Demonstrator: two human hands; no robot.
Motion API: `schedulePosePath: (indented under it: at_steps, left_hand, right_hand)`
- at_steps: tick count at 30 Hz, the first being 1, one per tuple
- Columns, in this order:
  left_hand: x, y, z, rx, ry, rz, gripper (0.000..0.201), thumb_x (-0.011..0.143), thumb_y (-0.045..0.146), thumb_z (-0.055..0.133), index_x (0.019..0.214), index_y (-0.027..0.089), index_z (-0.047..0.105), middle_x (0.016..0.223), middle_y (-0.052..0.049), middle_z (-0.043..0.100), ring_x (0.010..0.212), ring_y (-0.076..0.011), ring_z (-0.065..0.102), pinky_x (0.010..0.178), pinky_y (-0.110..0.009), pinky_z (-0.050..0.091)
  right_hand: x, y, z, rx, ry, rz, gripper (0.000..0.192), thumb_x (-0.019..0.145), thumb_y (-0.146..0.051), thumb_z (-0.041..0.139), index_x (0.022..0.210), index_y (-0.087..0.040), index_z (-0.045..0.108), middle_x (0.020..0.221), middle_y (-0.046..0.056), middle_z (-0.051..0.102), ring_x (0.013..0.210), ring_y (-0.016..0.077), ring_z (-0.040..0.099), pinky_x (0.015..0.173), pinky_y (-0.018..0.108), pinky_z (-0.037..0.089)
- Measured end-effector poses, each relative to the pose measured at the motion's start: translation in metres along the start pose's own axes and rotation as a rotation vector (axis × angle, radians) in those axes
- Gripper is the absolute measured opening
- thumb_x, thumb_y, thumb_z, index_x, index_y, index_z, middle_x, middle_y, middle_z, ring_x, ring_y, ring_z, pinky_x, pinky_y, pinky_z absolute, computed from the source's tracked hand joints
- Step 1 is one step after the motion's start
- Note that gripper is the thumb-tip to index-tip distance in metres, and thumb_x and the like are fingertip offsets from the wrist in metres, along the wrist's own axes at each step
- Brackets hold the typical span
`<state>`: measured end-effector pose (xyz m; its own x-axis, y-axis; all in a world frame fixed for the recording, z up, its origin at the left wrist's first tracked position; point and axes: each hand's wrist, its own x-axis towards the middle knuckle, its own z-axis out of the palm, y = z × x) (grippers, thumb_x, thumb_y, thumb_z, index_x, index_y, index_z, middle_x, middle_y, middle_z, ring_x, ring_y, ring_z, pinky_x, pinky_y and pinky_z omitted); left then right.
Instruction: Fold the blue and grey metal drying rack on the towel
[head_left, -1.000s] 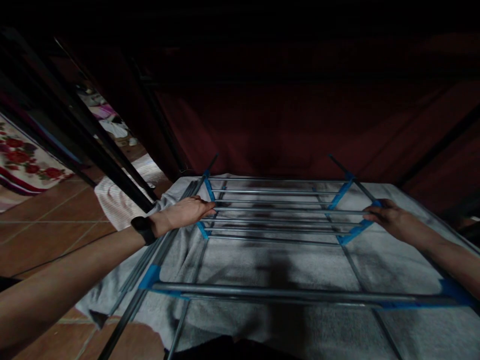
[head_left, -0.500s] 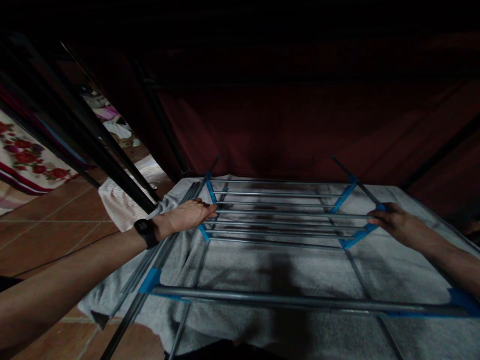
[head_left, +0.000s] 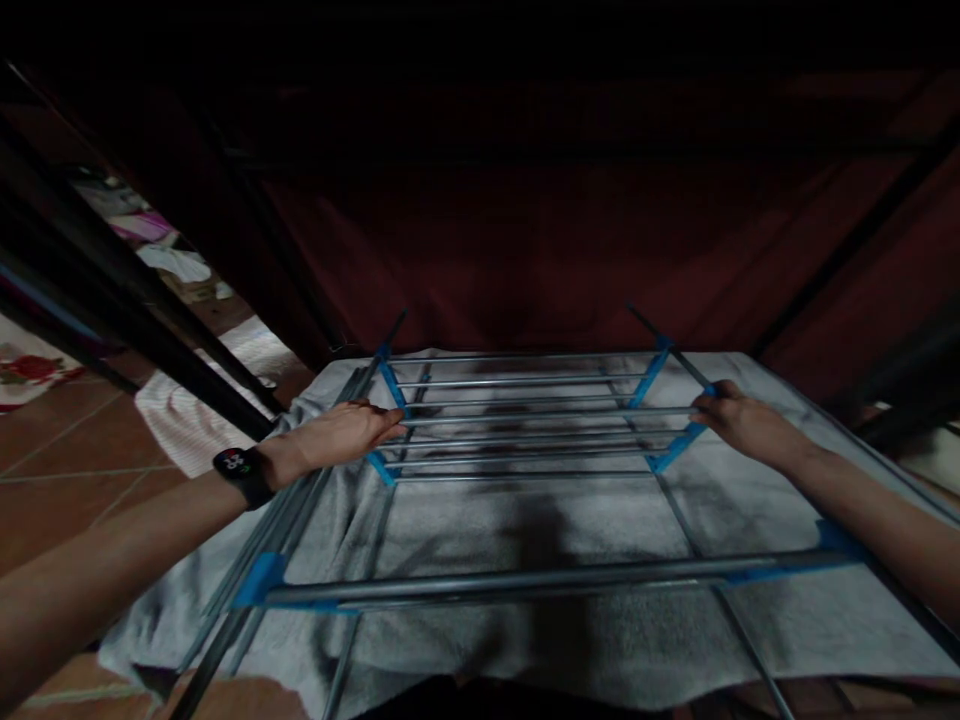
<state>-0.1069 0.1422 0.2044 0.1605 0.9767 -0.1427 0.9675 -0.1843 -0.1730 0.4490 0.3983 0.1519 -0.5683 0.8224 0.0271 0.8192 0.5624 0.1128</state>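
Left hand lies flat, open, on the drying rack; right hand grips its blue bracket. Grey towel lies beneath.

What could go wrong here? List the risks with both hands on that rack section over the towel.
Pinching: the left hand and right hand rest at the blue side brackets of the rail section, where fingers might get caught if it folds.
Snagging: the grey towel lies draped under the rails and may bunch or drag.
Poor light: the scene is dim, so a rail or joint could be misjudged.
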Motion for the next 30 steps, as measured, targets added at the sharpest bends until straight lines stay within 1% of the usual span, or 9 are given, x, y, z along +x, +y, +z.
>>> schedulePosePath:
  at_steps: [4,8,11,15,18,21,23,26,30]
  left_hand:
    - [0.009,-0.007,0.006,-0.160,-0.007,0.019,0.047,0.097,0.055,0.037,0.113,0.022,0.066,0.096,-0.012,0.074,0.088,-0.0275,0.071,0.077,-0.034,0.051]
    - [0.025,0.002,0.011,-0.279,0.034,0.051,0.051,0.095,0.058,0.041,0.130,0.025,0.059,0.117,-0.011,0.072,0.097,-0.0293,0.071,0.083,-0.033,0.053]
    - [0.040,0.021,0.012,-0.330,0.051,0.057,0.052,0.095,0.057,0.040,0.133,0.026,0.056,0.119,-0.009,0.072,0.099,-0.0289,0.071,0.086,-0.034,0.054]
    - [0.062,0.051,0.008,-0.341,0.089,0.151,0.052,0.097,0.052,0.038,0.136,0.020,0.053,0.129,-0.013,0.066,0.108,-0.0275,0.068,0.094,-0.036,0.052]
    - [0.081,0.079,0.001,-0.306,0.142,0.219,0.050,0.099,0.047,0.036,0.139,0.021,0.050,0.134,-0.012,0.063,0.116,-0.0256,0.065,0.098,-0.035,0.050]
    - [0.102,0.112,-0.007,-0.241,0.179,0.249,0.048,0.101,0.041,0.033,0.143,0.021,0.046,0.134,-0.013,0.063,0.114,-0.0263,0.066,0.095,-0.036,0.052]
    - [0.115,0.133,-0.011,-0.203,0.211,0.256,0.048,0.101,0.037,0.032,0.143,0.018,0.045,0.135,-0.016,0.062,0.114,-0.0282,0.065,0.093,-0.038,0.052]
    - [0.133,0.160,-0.015,-0.194,0.274,0.257,0.044,0.102,0.034,0.032,0.140,0.018,0.047,0.130,-0.015,0.065,0.112,-0.0269,0.066,0.089,-0.036,0.053]
    - [0.147,0.177,-0.017,-0.143,0.261,0.178,0.039,0.103,0.038,0.028,0.122,0.020,0.058,0.095,-0.011,0.074,0.086,-0.0253,0.072,0.070,-0.033,0.051]
  right_hand:
    - [-0.002,-0.011,-0.012,-0.010,-0.028,0.014,0.041,0.101,-0.040,0.036,0.116,-0.014,0.063,0.117,0.017,0.053,0.085,0.0226,0.067,0.088,0.035,0.050]
    - [-0.002,-0.016,-0.017,-0.001,-0.033,0.033,0.036,0.100,-0.038,0.039,0.115,-0.016,0.064,0.117,0.015,0.055,0.087,0.0218,0.067,0.087,0.034,0.051]
    - [-0.003,-0.019,-0.020,0.009,-0.028,0.033,0.036,0.100,-0.037,0.039,0.115,-0.015,0.064,0.117,0.016,0.056,0.089,0.0228,0.068,0.086,0.034,0.050]
    - [-0.005,-0.023,-0.026,-0.003,-0.050,0.057,0.034,0.099,-0.034,0.040,0.115,-0.016,0.063,0.120,0.017,0.055,0.087,0.0233,0.068,0.083,0.034,0.050]
    - [-0.007,-0.025,-0.028,0.032,-0.012,0.076,0.038,0.097,-0.029,0.040,0.131,-0.017,0.054,0.127,0.016,0.054,0.093,0.0243,0.068,0.085,0.034,0.050]
    - [-0.008,-0.025,-0.029,0.102,0.048,0.101,0.055,0.094,-0.029,0.045,0.147,-0.018,0.034,0.133,0.017,0.055,0.104,0.0274,0.066,0.088,0.034,0.048]
    - [-0.008,-0.025,-0.030,0.140,0.023,0.171,0.061,0.093,-0.032,0.046,0.149,-0.016,0.028,0.129,0.018,0.061,0.107,0.0298,0.064,0.087,0.034,0.048]
    - [-0.005,-0.026,-0.033,0.200,-0.101,0.315,0.052,0.093,-0.030,0.046,0.141,-0.013,0.035,0.115,0.017,0.069,0.102,0.0284,0.066,0.078,0.031,0.047]
    - [-0.002,-0.027,-0.036,0.250,-0.152,0.359,0.039,0.091,-0.024,0.048,0.128,-0.012,0.044,0.097,0.011,0.072,0.085,0.0211,0.069,0.067,0.025,0.043]
